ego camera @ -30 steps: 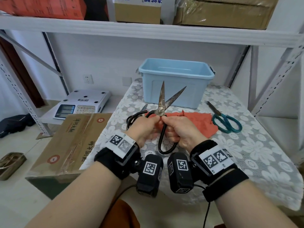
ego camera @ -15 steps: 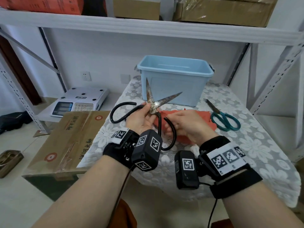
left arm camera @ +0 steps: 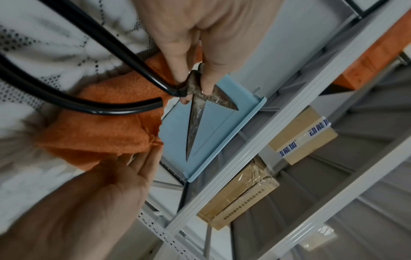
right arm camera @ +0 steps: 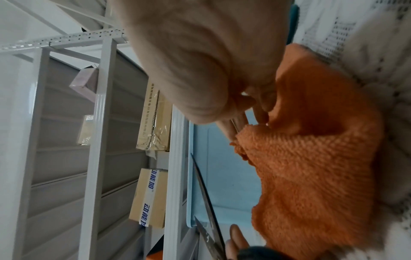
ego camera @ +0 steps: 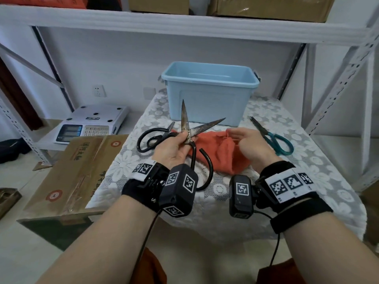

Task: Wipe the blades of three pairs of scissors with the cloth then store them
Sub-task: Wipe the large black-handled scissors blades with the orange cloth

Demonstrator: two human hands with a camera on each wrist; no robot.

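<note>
Rusty black-handled scissors [ego camera: 185, 128] stand upright over the table with their blades spread. My left hand [ego camera: 180, 140] pinches them at the pivot [left arm camera: 193, 84]. My right hand [ego camera: 242, 138] pinches an edge of the orange cloth [ego camera: 213, 148], which lies bunched on the lace tablecloth; the pinch [right arm camera: 255, 105] shows in the right wrist view. A second black pair [ego camera: 151, 138] lies flat behind my left hand. Teal-handled scissors [ego camera: 274, 138] lie shut to the right. An open light blue bin [ego camera: 209, 89] stands at the back of the table.
A lace-covered table [ego camera: 297, 181] sits under a white metal shelf [ego camera: 184, 23] loaded with cardboard boxes. Left of the table are a flattened cardboard box [ego camera: 71, 171] and a digital scale [ego camera: 92, 124]. Shelf uprights [ego camera: 338, 78] stand on the right.
My right hand left the scissors' handle and moved right onto the cloth, which it now pinches. My left hand shifted its hold to the pivot; the blades spread wider.
</note>
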